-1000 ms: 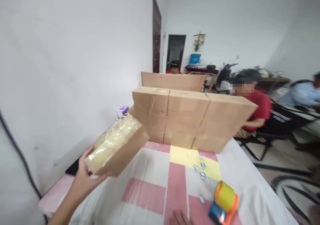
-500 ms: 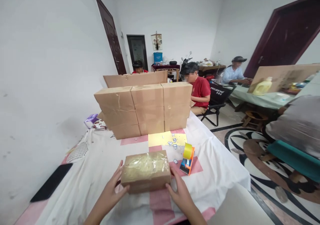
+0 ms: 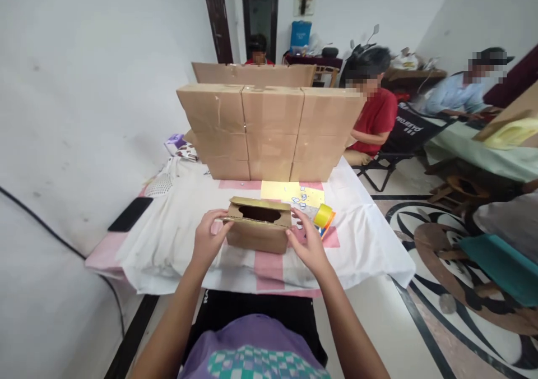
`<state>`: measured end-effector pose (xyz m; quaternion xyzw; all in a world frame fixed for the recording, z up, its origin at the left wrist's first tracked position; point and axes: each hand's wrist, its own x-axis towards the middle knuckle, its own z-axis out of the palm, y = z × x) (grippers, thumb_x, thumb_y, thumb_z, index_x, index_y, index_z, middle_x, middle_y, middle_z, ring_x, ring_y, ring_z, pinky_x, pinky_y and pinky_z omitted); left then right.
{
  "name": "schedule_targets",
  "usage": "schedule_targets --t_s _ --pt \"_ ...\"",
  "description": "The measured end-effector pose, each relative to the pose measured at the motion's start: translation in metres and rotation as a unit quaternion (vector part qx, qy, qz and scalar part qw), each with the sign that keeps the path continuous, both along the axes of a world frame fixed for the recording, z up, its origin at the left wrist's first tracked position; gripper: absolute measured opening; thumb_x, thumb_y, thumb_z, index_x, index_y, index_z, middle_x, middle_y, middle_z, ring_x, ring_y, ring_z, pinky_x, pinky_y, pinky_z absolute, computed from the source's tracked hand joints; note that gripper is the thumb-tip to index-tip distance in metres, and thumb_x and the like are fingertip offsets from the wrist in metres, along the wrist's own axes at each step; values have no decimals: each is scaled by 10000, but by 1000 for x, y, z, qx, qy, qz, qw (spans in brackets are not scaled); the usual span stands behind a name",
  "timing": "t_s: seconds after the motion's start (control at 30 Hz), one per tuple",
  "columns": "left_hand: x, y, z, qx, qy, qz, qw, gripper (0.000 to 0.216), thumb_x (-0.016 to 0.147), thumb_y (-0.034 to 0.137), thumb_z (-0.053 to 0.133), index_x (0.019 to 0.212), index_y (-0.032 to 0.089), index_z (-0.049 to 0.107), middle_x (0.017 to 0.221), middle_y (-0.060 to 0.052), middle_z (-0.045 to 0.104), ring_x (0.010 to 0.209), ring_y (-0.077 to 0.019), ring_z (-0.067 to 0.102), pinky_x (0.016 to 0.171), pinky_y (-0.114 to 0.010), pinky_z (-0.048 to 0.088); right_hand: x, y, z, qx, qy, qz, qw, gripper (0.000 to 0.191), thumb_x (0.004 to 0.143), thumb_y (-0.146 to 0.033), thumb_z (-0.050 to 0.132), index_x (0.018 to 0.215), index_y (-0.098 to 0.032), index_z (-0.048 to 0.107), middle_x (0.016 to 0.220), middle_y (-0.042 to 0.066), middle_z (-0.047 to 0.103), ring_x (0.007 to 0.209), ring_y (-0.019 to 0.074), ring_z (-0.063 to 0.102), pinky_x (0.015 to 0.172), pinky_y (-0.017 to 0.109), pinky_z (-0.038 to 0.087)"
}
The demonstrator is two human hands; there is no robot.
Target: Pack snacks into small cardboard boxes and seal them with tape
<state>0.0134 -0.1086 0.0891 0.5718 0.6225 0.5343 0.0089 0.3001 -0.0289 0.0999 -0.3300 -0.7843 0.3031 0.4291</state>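
A small cardboard box (image 3: 257,237) stands on the cloth-covered table in front of me. Its upper side shows a dark, rounded opening (image 3: 259,214), with narrow raised flaps along the long edges. My left hand (image 3: 210,234) grips the left end, thumb at the near top corner. On the opposite end, my right hand (image 3: 308,240) holds the box with its thumb on the near side and fingers behind. A roll of yellow tape (image 3: 323,215) sits just right of the right hand, on an orange and blue item (image 3: 330,225) that it partly covers.
Stacked cardboard boxes (image 3: 273,135) form a wall across the table's far side. A black phone-like slab (image 3: 130,214) lies at the left beside a white perforated piece (image 3: 160,185). A person in red (image 3: 380,115) sits beyond, at the right.
The box has been turned: its shiny taped face was on top, and now the side with the opening faces up. Both hands remain at its ends. My view has tilted downward.
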Motion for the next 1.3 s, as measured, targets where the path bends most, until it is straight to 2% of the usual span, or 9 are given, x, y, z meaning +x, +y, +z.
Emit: schedule_targets --t_s 0.13,0.27,0.37,0.5,0.63,0.77,0.9,1.07,1.3 --pt "6 -9 4 48 115 44 991 126 871 242 727 973 190 675 1082 -101 654 1044 -233 618 932 -401 509 -17 4 25 73 -73 79 991 248 999 -215 546 1215 -246 663 1148 72 729 1113 239 657 977 435 519" --pt "18 -19 1 60 200 111 972 187 845 188 751 1030 205 726 1058 -112 637 1010 -241 603 911 -409 482 -33 -1 22 116 -125 68 983 214 1010 -190 525 1131 -213 700 994 76 754 937 231 684 826 392 541" --pt "33 -25 -2 51 197 104 974 192 835 179 761 1020 230 748 944 -77 658 888 -206 610 849 -368 472 -40 -5 15 130 -132 68 980 226 1004 -168 537 1166 -201 691 983 78 758 907 223 688 806 380 546" --pt "55 -30 0 -49 -28 37 998 116 879 270 718 802 189 684 612 26 566 564 -111 509 605 -251 416 -42 -12 8 191 -100 39 976 340 967 -79 562 1258 -222 664 1031 81 776 955 226 708 820 386 548" --pt "65 -29 12 -193 -316 -41 928 323 893 431 668 699 176 624 511 51 506 465 -87 444 484 -219 333 -43 -23 -3 246 -77 40 965 517 935 -27 554 1399 -251 583 1147 82 772 1078 242 703 841 400 560" --pt "64 -22 18 -223 -424 -86 873 379 887 456 658 647 167 612 523 28 556 490 -90 482 518 -222 366 -46 -31 -10 252 -71 70 963 510 909 -1 553 1374 -204 603 1152 103 771 1119 255 694 833 406 569" --pt "63 -19 12 -212 -482 -115 842 403 894 461 664 633 168 574 548 18 589 490 -78 458 517 -219 353 -53 -31 -6 236 -55 70 968 467 892 18 574 1305 -189 640 1111 113 779 1076 247 713 812 397 581" --pt "60 -16 2 -200 -519 -130 821 409 888 502 677 677 173 554 559 22 596 491 -74 444 501 -209 322 -59 -29 8 140 -73 76 985 386 944 -46 561 1269 -239 637 1132 95 765 1062 230 716 883 428 594" --pt "54 -14 0 -179 -449 -124 866 476 902 587 626 657 183 567 556 18 550 517 -99 457 543 -241 379 -59 -23 38 -17 -109 137 984 307 1004 -166 539 1280 -259 635 1198 85 737 1103 223 698 947 405 585"
